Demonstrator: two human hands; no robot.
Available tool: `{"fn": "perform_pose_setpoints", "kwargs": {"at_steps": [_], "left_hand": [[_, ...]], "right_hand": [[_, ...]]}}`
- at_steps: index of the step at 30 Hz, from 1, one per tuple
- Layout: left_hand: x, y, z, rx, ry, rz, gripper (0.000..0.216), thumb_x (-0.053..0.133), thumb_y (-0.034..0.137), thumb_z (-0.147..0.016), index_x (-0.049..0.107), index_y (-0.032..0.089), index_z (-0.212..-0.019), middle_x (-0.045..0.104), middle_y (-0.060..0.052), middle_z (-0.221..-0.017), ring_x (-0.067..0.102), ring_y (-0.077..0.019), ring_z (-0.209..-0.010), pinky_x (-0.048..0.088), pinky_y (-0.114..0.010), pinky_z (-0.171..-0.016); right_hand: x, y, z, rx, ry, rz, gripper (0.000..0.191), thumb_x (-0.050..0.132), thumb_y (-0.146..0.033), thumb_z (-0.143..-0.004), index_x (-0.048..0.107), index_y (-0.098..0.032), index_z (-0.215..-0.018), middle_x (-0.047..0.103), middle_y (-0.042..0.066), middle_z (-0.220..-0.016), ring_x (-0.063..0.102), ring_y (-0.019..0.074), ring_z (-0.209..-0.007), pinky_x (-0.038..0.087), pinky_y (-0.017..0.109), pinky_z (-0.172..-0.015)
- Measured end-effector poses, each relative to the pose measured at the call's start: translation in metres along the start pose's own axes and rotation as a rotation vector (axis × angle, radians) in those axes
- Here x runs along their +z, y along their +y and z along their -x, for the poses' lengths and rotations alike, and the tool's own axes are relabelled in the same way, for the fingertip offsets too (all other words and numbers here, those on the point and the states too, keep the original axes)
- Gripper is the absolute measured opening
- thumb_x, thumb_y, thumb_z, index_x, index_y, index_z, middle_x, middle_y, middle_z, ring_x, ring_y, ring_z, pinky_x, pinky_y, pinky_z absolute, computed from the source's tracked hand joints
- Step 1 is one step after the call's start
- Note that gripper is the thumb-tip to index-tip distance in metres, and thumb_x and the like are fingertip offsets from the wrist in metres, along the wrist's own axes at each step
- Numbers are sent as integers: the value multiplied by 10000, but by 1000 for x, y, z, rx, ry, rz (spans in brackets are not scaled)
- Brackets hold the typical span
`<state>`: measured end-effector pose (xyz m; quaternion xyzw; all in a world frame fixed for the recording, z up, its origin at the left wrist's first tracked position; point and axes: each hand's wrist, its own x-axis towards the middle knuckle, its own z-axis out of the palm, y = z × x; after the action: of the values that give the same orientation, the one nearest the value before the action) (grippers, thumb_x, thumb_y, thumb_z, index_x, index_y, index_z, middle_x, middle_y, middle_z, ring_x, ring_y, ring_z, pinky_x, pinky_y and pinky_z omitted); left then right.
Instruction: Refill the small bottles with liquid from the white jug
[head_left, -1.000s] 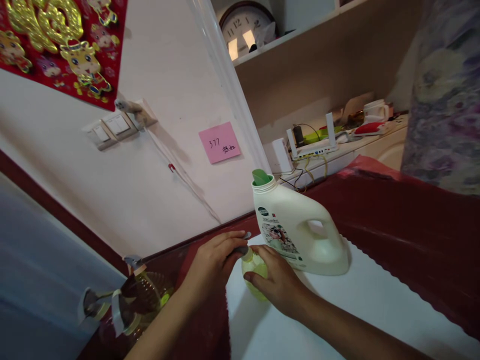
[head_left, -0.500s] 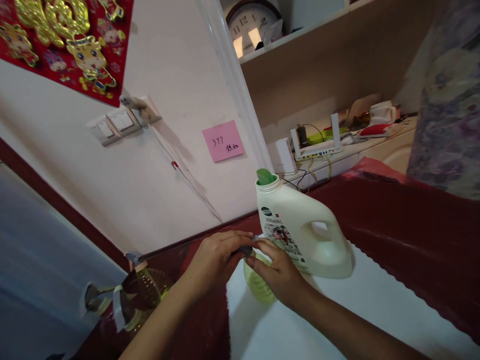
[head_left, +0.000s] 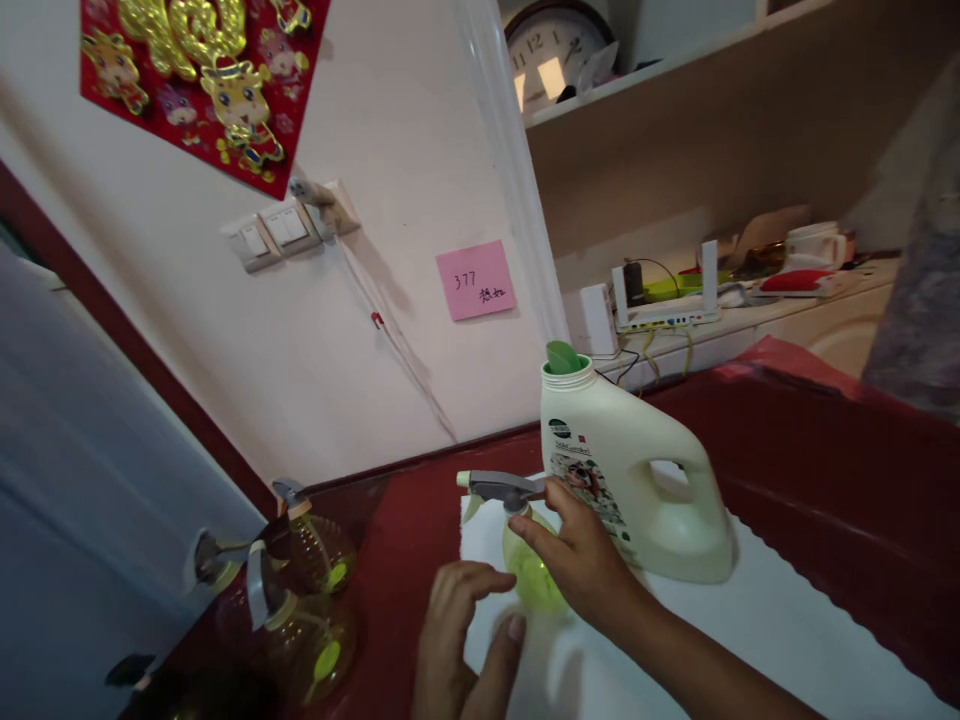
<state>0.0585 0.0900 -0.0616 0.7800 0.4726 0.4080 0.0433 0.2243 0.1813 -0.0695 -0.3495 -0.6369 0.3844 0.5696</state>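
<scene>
A yellow-green spray bottle (head_left: 536, 580) with a grey trigger head (head_left: 501, 486) stands on a white sheet. My right hand (head_left: 592, 555) is closed around its neck from the right, thumb in front and fingers partly hidden behind. The nozzle points left. My left hand (head_left: 469, 635) is just left of the bottle and nearer to me, thumb and index finger apart with nothing between them. Right behind the bottle stands a large pale green jug (head_left: 637, 470) with a handle, its mouth uncapped and a green spout inside.
Several similar spray bottles (head_left: 319, 545) stand at the left on the dark red table (head_left: 409, 520). A wall with a pink note (head_left: 476, 280), switches (head_left: 270, 235) and a hanging cord rises behind. A white router (head_left: 667, 310) sits on the shelf at the back right.
My left hand has come off the spray head and moved down towards me, its fingers opening. My right hand stays at the bottle's neck. The view has shifted left.
</scene>
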Motion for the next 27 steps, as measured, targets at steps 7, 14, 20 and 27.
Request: {"fn": "perform_pose_setpoints", "kwargs": {"at_steps": [7, 14, 20, 27], "left_hand": [[37, -20, -1, -326, 35, 159, 459, 539, 372, -977, 454, 259, -1414, 528, -158, -1448, 486, -330, -1372, 462, -603, -1082], [61, -20, -30, -387, 135, 461, 439, 520, 360, -970, 520, 211, -1383, 520, -144, -1487, 464, -294, -1400, 374, -545, -1171], [65, -15, -38, -362, 209, 608, 416, 645, 340, -895, 637, 220, -1293, 610, -107, -1374, 528, -280, -1307, 384, -451, -1148], [75, -12, -50, -325, 371, 619, 242, 709, 234, -839, 728, 229, -1081, 700, -62, -1127, 620, -238, -1094, 465, -371, -1006]], "right_hand": [[2, 10, 1, 45, 3, -26, 209, 648, -402, -841, 618, -229, -954, 675, 28, -961, 601, 254, -959, 406, 401, -888], [2, 28, -2, 121, -17, -117, 301, 704, -460, -786, 630, -229, -964, 717, 61, -1008, 643, 290, -998, 439, 456, -924], [2, 29, -2, 165, -16, -204, 388, 740, -529, -750, 643, -233, -982, 734, 58, -976, 655, 286, -988, 481, 425, -897], [0, 25, 0, 192, -38, -210, 431, 762, -554, -732, 654, -232, -998, 736, 73, -1023, 646, 294, -1032, 492, 409, -890]]}}
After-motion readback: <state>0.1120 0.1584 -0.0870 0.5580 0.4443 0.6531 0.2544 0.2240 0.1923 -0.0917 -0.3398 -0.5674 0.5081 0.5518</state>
